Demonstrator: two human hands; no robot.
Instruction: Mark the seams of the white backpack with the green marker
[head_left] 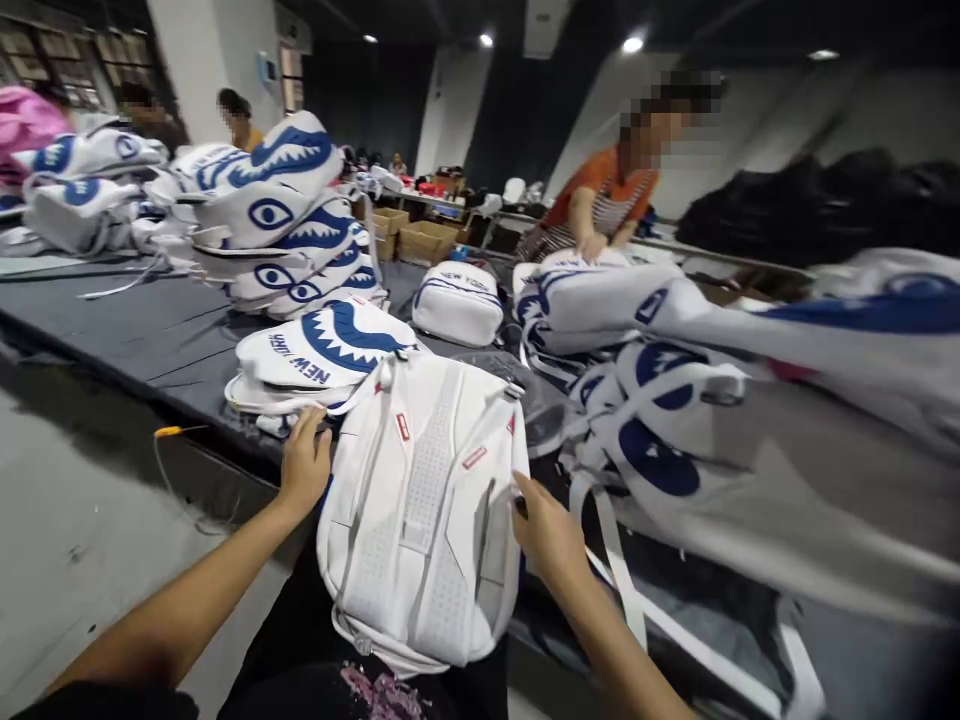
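Observation:
A white backpack (431, 500) leans against the table edge over my lap, its padded back panel and shoulder straps facing me. Small red labels show on the straps. My left hand (306, 465) is at its upper left side, fingers stretched out beside it and close to a flat-lying white backpack (322, 350) with a blue toothed mouth and NEW YORK lettering. On the other side, my right hand (551, 530) has its fingers bent round the right edge of the upright backpack. Its fingertips are partly hidden there.
A dark-covered table (150, 330) carries a pile of white-and-blue backpacks (277, 220) at left and a blurred heap of bags (697, 400) close on my right. A small white bag (457, 300) stands between. Across the table, a person in orange (600, 190) touches bags. Loose straps (675, 640) hang at right.

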